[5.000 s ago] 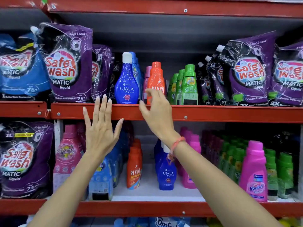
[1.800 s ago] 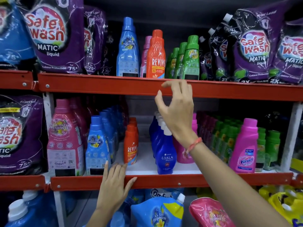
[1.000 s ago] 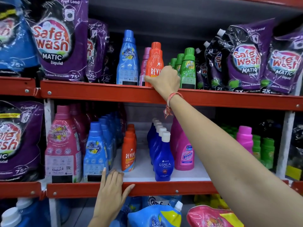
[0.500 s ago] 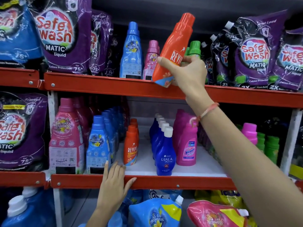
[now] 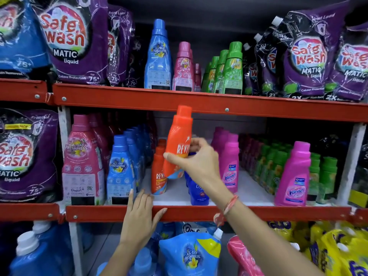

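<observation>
The right hand (image 5: 199, 162) is gripping the orange bottle (image 5: 178, 140) round its lower body, thumb in front and fingers curling behind; the bottle is hanging in the air before the middle shelf (image 5: 249, 190), cap leaning slightly right, just above the orange row (image 5: 158, 176) and the blue bottle (image 5: 198, 192). The left hand (image 5: 139, 218) is lying flat on the red rail (image 5: 278, 213), fingers straight, holding nothing.

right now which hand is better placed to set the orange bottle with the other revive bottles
Right. The right hand grips the orange bottle, tilted, right by the Revive row. The left hand rests flat on the red shelf edge, holding nothing.
</observation>
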Demonstrator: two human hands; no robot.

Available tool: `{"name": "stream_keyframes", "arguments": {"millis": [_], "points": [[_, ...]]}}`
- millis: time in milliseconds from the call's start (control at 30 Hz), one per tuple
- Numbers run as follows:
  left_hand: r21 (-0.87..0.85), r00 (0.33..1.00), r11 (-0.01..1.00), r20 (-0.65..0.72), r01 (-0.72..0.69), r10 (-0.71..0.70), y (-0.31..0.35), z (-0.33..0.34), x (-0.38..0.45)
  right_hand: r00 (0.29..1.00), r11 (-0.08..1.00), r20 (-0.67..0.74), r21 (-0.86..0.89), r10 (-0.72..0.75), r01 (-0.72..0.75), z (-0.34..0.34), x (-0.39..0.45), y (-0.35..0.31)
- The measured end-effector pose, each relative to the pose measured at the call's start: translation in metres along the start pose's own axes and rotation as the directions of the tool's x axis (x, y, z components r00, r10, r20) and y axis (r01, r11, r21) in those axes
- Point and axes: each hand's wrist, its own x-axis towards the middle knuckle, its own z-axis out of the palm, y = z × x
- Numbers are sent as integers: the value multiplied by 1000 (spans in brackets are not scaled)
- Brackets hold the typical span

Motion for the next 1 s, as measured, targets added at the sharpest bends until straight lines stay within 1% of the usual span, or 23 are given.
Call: {"name": "stream_keyframes", "arguments": {"millis": [67,267,567,833,1000], "points": [[-18,1000,1000,14,11,-11,-1,1,0,998,997,41,-50,54,-51,14,-6,16],[-53,998,998,57,20,-17,-2,3,1,978,969,87,-176,188,-171,50,-6,59],[-34,995,999,95,12,-8,-3,-1,2,955,937,118,-260,273,-235,78,0,85],[-50,997,999,80,3,1,-4,1,2,956,939,124,-254,267,-230,83,0,92],[-64,998,998,64,-1,5,-4,2,2,956,956,210,-252,206,-150,77,-2,97]]}}
